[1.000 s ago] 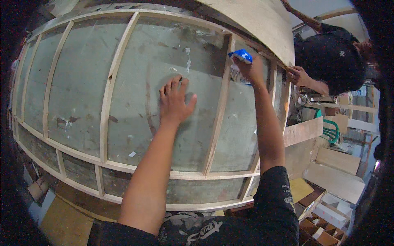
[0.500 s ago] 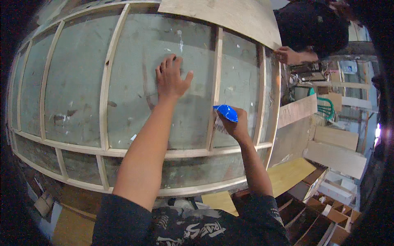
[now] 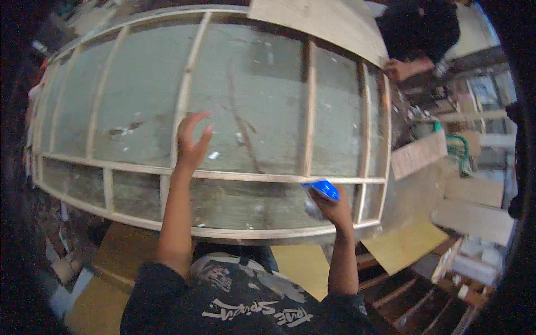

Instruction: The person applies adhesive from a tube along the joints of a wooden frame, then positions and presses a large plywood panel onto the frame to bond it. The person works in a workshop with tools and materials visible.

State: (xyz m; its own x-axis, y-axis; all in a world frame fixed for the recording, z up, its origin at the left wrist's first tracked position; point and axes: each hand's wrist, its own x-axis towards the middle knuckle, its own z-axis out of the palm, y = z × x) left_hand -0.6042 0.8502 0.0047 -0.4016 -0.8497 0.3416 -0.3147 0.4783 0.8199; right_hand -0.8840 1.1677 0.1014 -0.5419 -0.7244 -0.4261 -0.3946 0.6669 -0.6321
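A large wooden frame (image 3: 240, 177) of pale strips lies on a grey-green sheet (image 3: 251, 111). My left hand (image 3: 194, 142) is open beside one of the cross strips, thumb and fingers apart, holding nothing. Closed around a shiny blue and whitish plastic pouch (image 3: 325, 190), my right hand (image 3: 338, 211) is over the frame's near rail, close to where a cross strip joins it. The pouch's lower part is blurred, and I cannot make out its contents. A thin plywood panel (image 3: 324, 22) covers part of the frame's far right side.
At the far right corner, another person's hand (image 3: 410, 69) rests by the plywood edge. Loose boards (image 3: 419, 153) and a yellowish panel (image 3: 405, 245) lie to the right. Wooden compartments (image 3: 413, 296) stand at the lower right, with another yellowish board (image 3: 301, 268) near my body.
My left hand has left the sheet's middle and come back leftward, toward me. My right hand, still gripping the pouch, has moved nearer to the close rail. The view has shifted too.
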